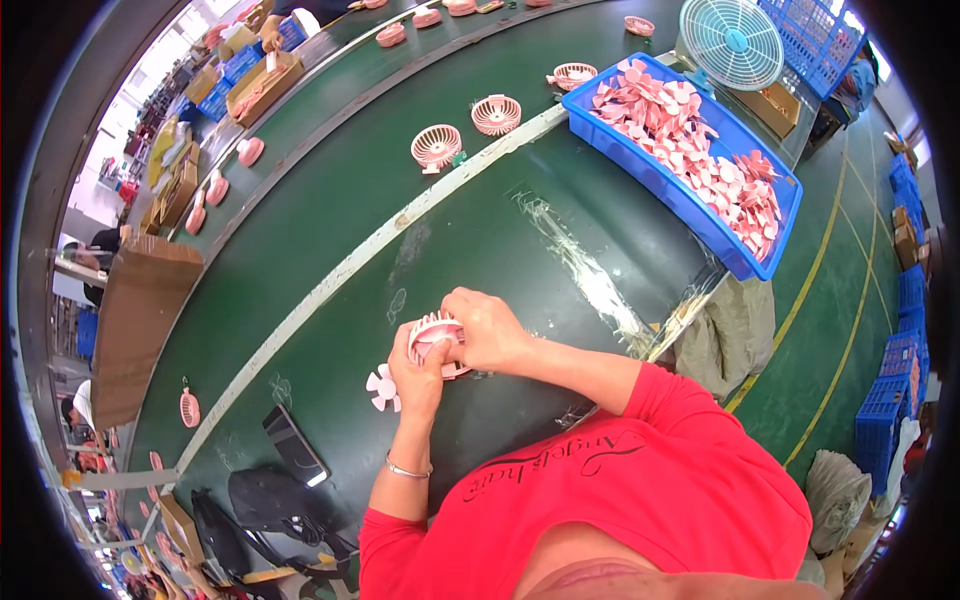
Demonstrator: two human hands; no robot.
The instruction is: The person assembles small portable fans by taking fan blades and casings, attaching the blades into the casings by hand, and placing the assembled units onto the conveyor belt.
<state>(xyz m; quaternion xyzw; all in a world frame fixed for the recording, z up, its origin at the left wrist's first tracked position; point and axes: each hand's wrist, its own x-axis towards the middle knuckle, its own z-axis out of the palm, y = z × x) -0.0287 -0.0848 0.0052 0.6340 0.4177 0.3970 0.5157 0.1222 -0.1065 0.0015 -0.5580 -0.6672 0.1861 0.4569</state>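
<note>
Two bare hands on one pink fan housing, held up over the green table, left of the blue tray and nearer the person's body. Left hand: curled firmly round the housing's side away from the tray, thumb laid across its front. Right hand: on the tray side, fingers bent tight over the slatted rim; fingertips partly hidden, cannot tell whether they also pinch a smaller part. Pale fan blade just beside the left hand, on the side away from the tray; cannot tell if it is gripped or lies on the table.

Tray heaped with pink fan blades. Pale blue table fan just behind the tray's far end. One pink slatted housing just beside the tray's far left corner; two more, a nearer shell and an outer shell, in a row further left of it. White strip runs from near that same corner, away leftward. Dark phone and black bag well left of the tray, toward the body. Greyish sack just below the tray's near end.
</note>
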